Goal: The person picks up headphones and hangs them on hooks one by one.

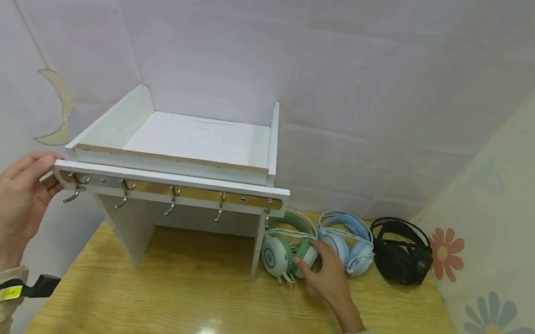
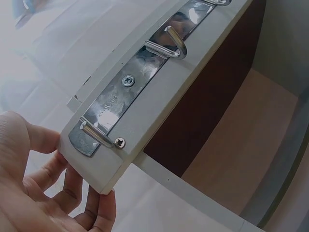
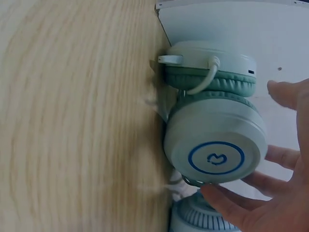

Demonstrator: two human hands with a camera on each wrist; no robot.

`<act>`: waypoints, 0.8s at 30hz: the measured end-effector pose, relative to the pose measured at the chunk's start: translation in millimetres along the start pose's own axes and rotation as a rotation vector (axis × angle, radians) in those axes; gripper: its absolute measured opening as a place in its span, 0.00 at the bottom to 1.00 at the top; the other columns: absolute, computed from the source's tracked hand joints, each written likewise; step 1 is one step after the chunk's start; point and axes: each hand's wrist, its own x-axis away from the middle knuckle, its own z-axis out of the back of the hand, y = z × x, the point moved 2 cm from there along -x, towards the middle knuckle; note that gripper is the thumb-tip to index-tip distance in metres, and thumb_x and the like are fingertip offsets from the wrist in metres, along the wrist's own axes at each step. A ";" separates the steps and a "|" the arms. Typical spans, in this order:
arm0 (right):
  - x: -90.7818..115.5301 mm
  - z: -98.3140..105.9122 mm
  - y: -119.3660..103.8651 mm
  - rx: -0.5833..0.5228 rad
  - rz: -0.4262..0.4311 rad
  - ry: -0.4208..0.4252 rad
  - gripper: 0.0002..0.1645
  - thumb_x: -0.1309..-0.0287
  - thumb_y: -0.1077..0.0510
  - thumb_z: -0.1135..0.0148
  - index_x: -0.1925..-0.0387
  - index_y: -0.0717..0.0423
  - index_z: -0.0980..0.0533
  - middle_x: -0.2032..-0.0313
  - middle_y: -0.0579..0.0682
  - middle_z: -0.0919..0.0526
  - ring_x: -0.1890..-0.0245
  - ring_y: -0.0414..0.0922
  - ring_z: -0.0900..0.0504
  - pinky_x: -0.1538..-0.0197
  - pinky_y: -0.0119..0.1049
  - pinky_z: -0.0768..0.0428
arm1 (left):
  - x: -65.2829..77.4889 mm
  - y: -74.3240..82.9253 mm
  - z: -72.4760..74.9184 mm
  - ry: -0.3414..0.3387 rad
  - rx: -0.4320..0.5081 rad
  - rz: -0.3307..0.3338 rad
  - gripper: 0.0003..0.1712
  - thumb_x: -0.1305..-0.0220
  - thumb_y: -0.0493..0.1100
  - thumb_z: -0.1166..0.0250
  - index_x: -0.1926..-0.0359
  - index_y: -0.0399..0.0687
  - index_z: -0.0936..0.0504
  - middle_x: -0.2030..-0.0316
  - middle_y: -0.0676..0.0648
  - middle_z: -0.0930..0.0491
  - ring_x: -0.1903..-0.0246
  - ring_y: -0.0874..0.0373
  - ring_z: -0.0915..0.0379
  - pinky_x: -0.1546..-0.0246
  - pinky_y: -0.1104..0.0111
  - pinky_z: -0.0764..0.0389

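Observation:
My left hand (image 1: 18, 200) grips the left end of the white hook board (image 1: 225, 186) on the shelf unit's front. In the left wrist view, the thumb is at the board's upper corner and the fingertips bend under its lower end, beside metal hooks (image 2: 99, 135). At the unit's right side, my right hand (image 1: 331, 278) is around the near ear cup of the green-and-white headphones (image 1: 276, 257). The right wrist view has its fingertips along the ear cup (image 3: 217, 137), with the thumb (image 3: 287, 94) spread apart. A white cable is wound on these headphones.
The white shelf unit (image 1: 273, 140) stands on a wooden table (image 1: 170, 305) against a pale cloth backdrop. Blue headphones (image 1: 359, 256) and black headphones (image 1: 401, 258) lie in a row farther right. A patterned cloth wall (image 1: 511, 264) borders the table's right side.

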 end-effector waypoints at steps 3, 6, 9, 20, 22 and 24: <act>0.2 -4.1 0.7 0.001 0.008 0.032 0.42 0.38 0.43 0.23 0.31 0.62 0.25 0.32 0.65 0.21 0.31 0.67 0.24 0.33 0.67 0.24 | 0.7 0.3 0.7 0.003 -0.012 0.001 0.13 0.18 0.30 0.47 0.57 0.29 0.15 0.60 0.46 0.16 0.63 0.58 0.15 0.61 0.72 0.14; 0.0 -6.3 1.3 -0.006 0.002 0.061 0.40 0.40 0.49 0.22 0.32 0.63 0.24 0.33 0.68 0.21 0.32 0.68 0.24 0.33 0.67 0.24 | 1.2 0.4 1.5 0.006 -0.025 0.002 0.14 0.18 0.31 0.47 0.56 0.30 0.15 0.58 0.46 0.17 0.62 0.58 0.15 0.60 0.72 0.14; 0.0 -7.2 1.7 -0.004 -0.026 0.071 0.39 0.41 0.51 0.22 0.33 0.62 0.23 0.33 0.69 0.22 0.32 0.69 0.25 0.34 0.68 0.23 | 1.7 -0.1 1.7 0.015 -0.036 0.000 0.13 0.18 0.31 0.46 0.56 0.31 0.14 0.58 0.46 0.17 0.62 0.58 0.15 0.60 0.72 0.14; 5.5 -5.6 -3.4 0.001 -0.083 0.056 0.38 0.40 0.49 0.23 0.32 0.57 0.23 0.31 0.68 0.24 0.31 0.70 0.26 0.37 0.69 0.21 | 2.1 -0.2 -1.4 0.052 -0.076 -0.019 0.12 0.19 0.33 0.43 0.57 0.31 0.15 0.59 0.46 0.17 0.63 0.59 0.16 0.61 0.73 0.15; 6.9 -5.3 -4.2 0.002 -0.078 0.061 0.38 0.40 0.49 0.23 0.32 0.57 0.23 0.31 0.68 0.24 0.32 0.69 0.24 0.38 0.69 0.21 | 2.0 -0.1 -1.6 0.056 -0.069 -0.022 0.12 0.19 0.32 0.43 0.57 0.30 0.15 0.60 0.46 0.17 0.63 0.58 0.16 0.61 0.73 0.14; 8.4 -4.7 -5.3 0.002 -0.070 0.065 0.37 0.40 0.49 0.23 0.32 0.58 0.23 0.32 0.67 0.23 0.33 0.69 0.24 0.39 0.69 0.20 | 1.9 0.1 -1.6 0.060 -0.063 -0.023 0.12 0.19 0.32 0.43 0.58 0.30 0.15 0.60 0.46 0.16 0.64 0.58 0.15 0.62 0.72 0.14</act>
